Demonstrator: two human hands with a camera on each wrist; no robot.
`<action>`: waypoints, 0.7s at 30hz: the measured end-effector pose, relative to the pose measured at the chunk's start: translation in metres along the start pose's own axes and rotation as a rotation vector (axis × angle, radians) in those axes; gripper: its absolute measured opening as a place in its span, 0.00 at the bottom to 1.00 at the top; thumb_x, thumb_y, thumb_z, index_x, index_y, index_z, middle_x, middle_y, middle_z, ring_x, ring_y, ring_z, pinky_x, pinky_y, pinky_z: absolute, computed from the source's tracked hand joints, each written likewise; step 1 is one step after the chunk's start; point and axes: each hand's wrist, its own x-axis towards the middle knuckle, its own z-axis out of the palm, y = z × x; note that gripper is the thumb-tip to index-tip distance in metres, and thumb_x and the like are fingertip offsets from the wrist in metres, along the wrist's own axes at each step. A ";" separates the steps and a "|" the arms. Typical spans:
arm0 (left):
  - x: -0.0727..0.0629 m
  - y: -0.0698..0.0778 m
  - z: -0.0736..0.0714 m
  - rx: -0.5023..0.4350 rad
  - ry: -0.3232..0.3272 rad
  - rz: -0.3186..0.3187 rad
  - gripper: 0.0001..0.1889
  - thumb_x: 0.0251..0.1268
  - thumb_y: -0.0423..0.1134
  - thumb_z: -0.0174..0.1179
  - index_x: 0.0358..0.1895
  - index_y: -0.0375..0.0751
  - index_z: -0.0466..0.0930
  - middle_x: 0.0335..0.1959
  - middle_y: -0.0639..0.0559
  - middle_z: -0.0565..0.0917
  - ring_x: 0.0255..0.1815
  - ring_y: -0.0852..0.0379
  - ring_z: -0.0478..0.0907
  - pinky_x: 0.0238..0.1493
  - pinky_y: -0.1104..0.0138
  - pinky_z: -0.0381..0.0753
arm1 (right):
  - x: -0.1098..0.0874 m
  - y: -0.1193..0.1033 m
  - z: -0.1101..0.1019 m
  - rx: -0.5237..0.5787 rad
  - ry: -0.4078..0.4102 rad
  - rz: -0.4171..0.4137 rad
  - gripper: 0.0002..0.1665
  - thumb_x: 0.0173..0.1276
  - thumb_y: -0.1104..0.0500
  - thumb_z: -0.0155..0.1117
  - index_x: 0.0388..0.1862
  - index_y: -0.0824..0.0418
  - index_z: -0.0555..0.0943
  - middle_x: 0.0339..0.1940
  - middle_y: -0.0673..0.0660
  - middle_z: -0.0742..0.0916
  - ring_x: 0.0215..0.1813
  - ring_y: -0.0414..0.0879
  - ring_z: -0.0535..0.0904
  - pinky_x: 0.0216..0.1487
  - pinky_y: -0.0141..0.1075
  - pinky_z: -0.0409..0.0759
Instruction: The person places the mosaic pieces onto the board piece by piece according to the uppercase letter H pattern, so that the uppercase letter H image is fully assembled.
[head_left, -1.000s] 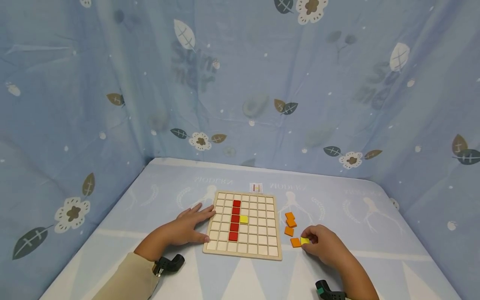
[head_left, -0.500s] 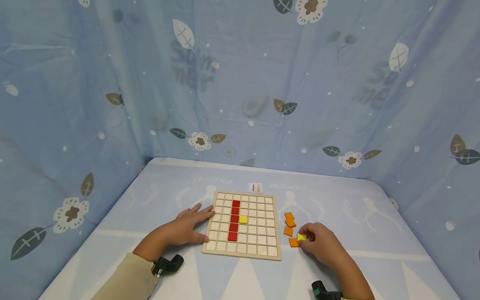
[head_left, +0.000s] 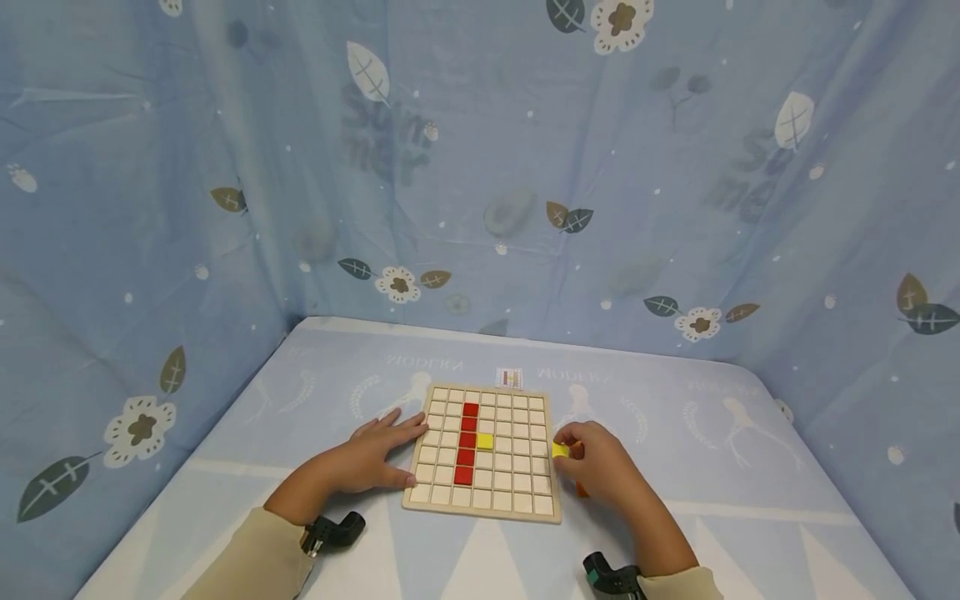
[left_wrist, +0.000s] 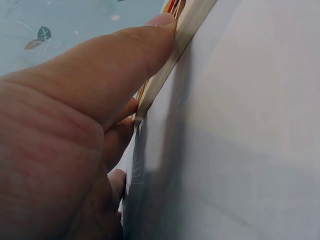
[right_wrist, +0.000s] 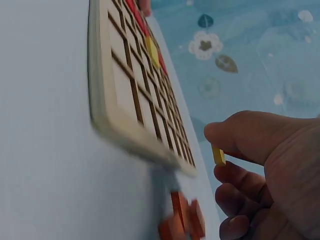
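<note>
A square wooden grid board (head_left: 491,515) lies on the table, with a column of several red tiles (head_left: 467,439) set in it. Right of that column sits one yellow tile (head_left: 485,442). My left hand (head_left: 372,454) rests at the board's left edge, fingers spread; in the left wrist view the thumb (left_wrist: 145,47) touches the frame. My right hand (head_left: 597,462) pinches a second yellow tile (right_wrist: 218,155) between thumb and finger, close to the board's right edge. Orange tiles (right_wrist: 181,217) lie on the table by the board, mostly hidden under this hand in the head view.
A small printed card (head_left: 509,378) with a coloured grid lies just behind the board. Floral blue curtains (head_left: 487,167) enclose the back and sides of the table (head_left: 652,383). A black wrist device (head_left: 337,529) sits on the left wrist, a similar one (head_left: 611,575) on the right.
My right hand has lifted the yellow tile from beside the orange tiles and carried it left and away from me to the board's right edge. The left hand has stayed in place.
</note>
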 end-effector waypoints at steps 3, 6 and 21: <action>-0.001 -0.001 0.000 0.004 -0.005 0.004 0.49 0.63 0.60 0.72 0.84 0.53 0.60 0.88 0.55 0.52 0.88 0.36 0.36 0.80 0.32 0.37 | 0.006 -0.013 0.008 0.005 -0.020 -0.031 0.12 0.67 0.59 0.76 0.48 0.51 0.86 0.46 0.48 0.83 0.45 0.44 0.77 0.39 0.39 0.79; -0.001 -0.001 0.000 0.005 -0.008 0.004 0.49 0.63 0.60 0.72 0.84 0.53 0.59 0.88 0.55 0.52 0.88 0.36 0.36 0.80 0.32 0.37 | 0.012 -0.025 0.016 0.018 -0.031 -0.052 0.12 0.68 0.59 0.75 0.48 0.51 0.85 0.49 0.48 0.84 0.46 0.44 0.78 0.42 0.39 0.79; -0.001 0.000 -0.001 0.010 -0.012 0.004 0.49 0.63 0.59 0.72 0.84 0.53 0.59 0.88 0.54 0.52 0.88 0.36 0.36 0.80 0.33 0.37 | 0.034 -0.054 0.054 -0.030 -0.053 -0.075 0.11 0.69 0.57 0.74 0.49 0.54 0.86 0.48 0.54 0.84 0.45 0.48 0.78 0.49 0.46 0.81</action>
